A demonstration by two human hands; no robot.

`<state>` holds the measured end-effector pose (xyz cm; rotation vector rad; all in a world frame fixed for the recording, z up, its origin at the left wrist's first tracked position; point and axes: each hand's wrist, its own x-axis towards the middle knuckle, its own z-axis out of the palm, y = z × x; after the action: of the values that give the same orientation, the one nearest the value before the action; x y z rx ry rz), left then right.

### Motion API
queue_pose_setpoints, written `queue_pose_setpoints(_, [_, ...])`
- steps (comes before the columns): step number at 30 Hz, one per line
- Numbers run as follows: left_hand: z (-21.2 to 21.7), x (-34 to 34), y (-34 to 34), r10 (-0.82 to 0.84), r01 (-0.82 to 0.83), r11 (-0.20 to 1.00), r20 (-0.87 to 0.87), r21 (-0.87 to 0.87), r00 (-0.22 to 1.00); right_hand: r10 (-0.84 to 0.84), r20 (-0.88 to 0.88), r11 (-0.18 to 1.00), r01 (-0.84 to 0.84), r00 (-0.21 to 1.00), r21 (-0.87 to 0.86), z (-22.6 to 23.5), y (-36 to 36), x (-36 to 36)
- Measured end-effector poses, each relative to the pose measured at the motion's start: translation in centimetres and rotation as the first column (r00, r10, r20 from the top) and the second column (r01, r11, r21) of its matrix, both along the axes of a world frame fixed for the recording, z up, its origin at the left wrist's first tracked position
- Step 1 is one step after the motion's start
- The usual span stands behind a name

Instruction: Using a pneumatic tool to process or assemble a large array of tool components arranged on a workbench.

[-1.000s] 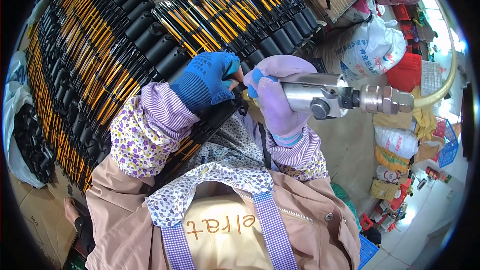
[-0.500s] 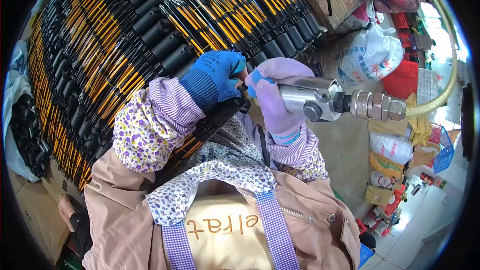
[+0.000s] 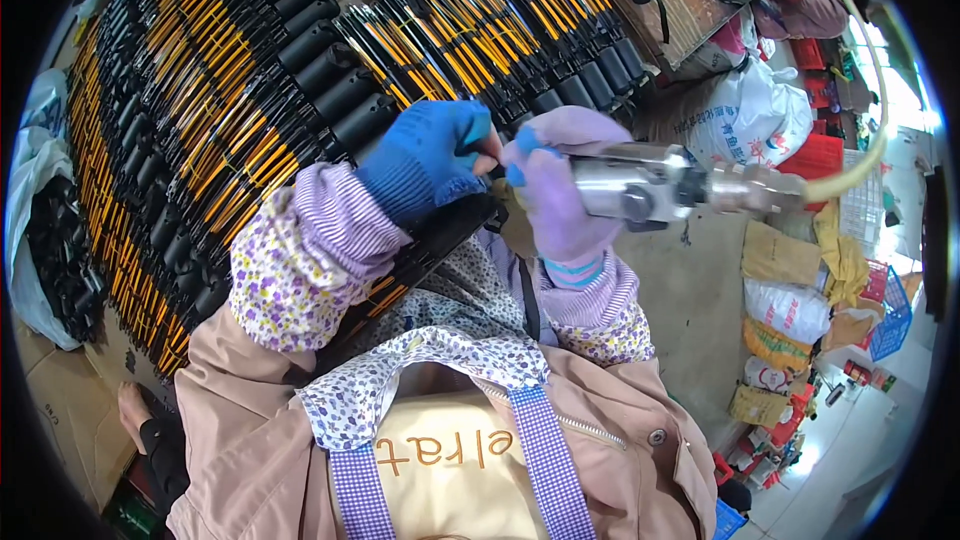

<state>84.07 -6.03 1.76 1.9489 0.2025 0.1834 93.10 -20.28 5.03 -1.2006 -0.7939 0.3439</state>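
Observation:
My left hand (image 3: pixel 430 155), in a blue glove with bare fingertips showing, is closed. Its thumb and forefinger are pinched together; what lies between them is too small to tell. Just below it, a black umbrella frame (image 3: pixel 440 240) with orange ribs slants across my lap, its far end partly hidden by the glove. My right hand (image 3: pixel 565 180), in a lilac glove with blue finger wraps, grips a silver air-powered tool (image 3: pixel 635 185). The tool lies sideways, its hose end to the right. Its nose is hidden by my fingers, close to my left fingertips.
Rows of umbrella frames (image 3: pixel 190 90) with orange ribs and black handles fill the left and far side. A pale hose (image 3: pixel 872 155) curves up from the tool at the right. Sacks (image 3: pixel 785 310) and a white bag (image 3: pixel 755 115) stand at right. A bare foot (image 3: pixel 132 410) shows at lower left.
The tool in my right hand has tilted, its hose end swinging slightly away from me, and it is blurred by motion. My left hand stays nearly in place. The whole view has shifted slightly.

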Motion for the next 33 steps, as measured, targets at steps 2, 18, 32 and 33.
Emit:
queue_pose_setpoints(2, [2.0,-0.8,-0.1,0.089,-0.085,0.982,0.015,-0.169,0.996,-0.05,-0.092,0.999,0.049,0.995,-0.013,2.8,-0.6,0.1])
queue_pose_setpoints(18, [0.6,-5.4,-7.9,0.322,-0.33,0.938,0.088,0.104,0.943,0.032,-0.234,0.999,-0.029,0.972,0.018,2.5,-2.9,-2.1])
queue_pose_setpoints(32, [-0.4,-5.2,-8.4,0.274,-0.339,0.884,0.231,0.322,0.934,0.093,-0.244,0.995,-0.079,0.965,0.065,1.4,-2.0,-2.0])
queue_pose_setpoints(33, [-0.5,-5.3,-8.3,0.267,-0.334,0.88,0.229,0.338,0.936,0.097,-0.233,0.995,-0.086,0.968,0.054,1.3,-2.0,-2.1])
